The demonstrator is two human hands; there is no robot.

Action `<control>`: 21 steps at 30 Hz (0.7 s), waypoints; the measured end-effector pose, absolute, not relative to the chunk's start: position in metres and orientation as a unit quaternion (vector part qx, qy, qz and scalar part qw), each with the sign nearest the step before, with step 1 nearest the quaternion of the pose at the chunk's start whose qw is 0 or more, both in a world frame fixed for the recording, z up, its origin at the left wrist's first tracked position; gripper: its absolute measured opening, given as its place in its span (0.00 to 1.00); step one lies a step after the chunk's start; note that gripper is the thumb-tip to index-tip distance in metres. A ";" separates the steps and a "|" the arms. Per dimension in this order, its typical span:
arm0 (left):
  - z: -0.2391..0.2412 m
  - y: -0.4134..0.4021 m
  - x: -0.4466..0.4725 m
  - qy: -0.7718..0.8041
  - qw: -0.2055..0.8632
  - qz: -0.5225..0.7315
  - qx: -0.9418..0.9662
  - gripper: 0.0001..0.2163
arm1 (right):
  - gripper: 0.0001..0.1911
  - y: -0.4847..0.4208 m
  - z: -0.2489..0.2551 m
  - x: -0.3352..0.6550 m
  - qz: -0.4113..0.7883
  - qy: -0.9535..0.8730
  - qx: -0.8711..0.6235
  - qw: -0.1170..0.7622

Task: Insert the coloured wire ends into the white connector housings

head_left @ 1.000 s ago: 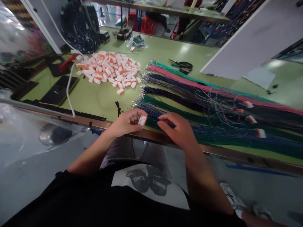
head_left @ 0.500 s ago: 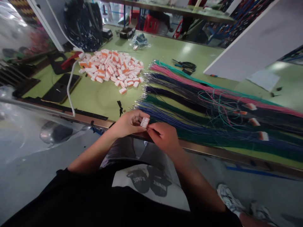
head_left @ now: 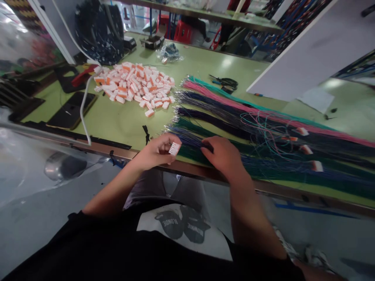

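Note:
My left hand (head_left: 158, 151) is closed around a white connector housing (head_left: 175, 148), its slotted side facing up and right, just above the table's front edge. My right hand (head_left: 224, 156) is over the blue wires (head_left: 190, 138), with thumb and forefinger slightly apart at the strands; whether a wire lies between them is too small to tell. Bundles of green wires (head_left: 193, 127), black wires (head_left: 202, 114) and pink wires (head_left: 211, 91) lie beyond, metal-tipped ends toward the left. A heap of white and orange connector housings (head_left: 137, 84) sits left of those ends.
Several wired connectors (head_left: 317, 166) rest on the bundles at right. A phone (head_left: 72, 110) and a white cable (head_left: 84, 105) lie at left. Pliers (head_left: 225, 82) lie behind the wires. A pale panel (head_left: 304, 50) stands at the right. The table edge (head_left: 202, 169) runs before me.
My right hand has left the connector and moved right onto the blue wires. The left hand keeps the connector housing, now turned slightly. The whole view has shifted a little.

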State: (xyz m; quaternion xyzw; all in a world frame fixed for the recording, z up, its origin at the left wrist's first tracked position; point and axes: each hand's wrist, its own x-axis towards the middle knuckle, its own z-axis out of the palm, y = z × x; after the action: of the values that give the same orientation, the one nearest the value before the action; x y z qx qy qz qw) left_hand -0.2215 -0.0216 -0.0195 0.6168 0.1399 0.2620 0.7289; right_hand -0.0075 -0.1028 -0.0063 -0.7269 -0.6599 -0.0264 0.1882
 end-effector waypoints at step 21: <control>-0.025 -0.020 -0.216 0.178 0.792 0.245 0.530 0.13 | 0.01 -0.108 0.005 -0.023 0.105 -0.546 -0.695 0.457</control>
State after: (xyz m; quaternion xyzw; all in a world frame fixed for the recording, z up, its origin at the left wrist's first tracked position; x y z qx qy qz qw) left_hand -0.2165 -0.0197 -0.0251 0.5299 0.1779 0.2453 0.7921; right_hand -0.0231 -0.1079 0.0053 -0.6945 -0.5459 0.1046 0.4568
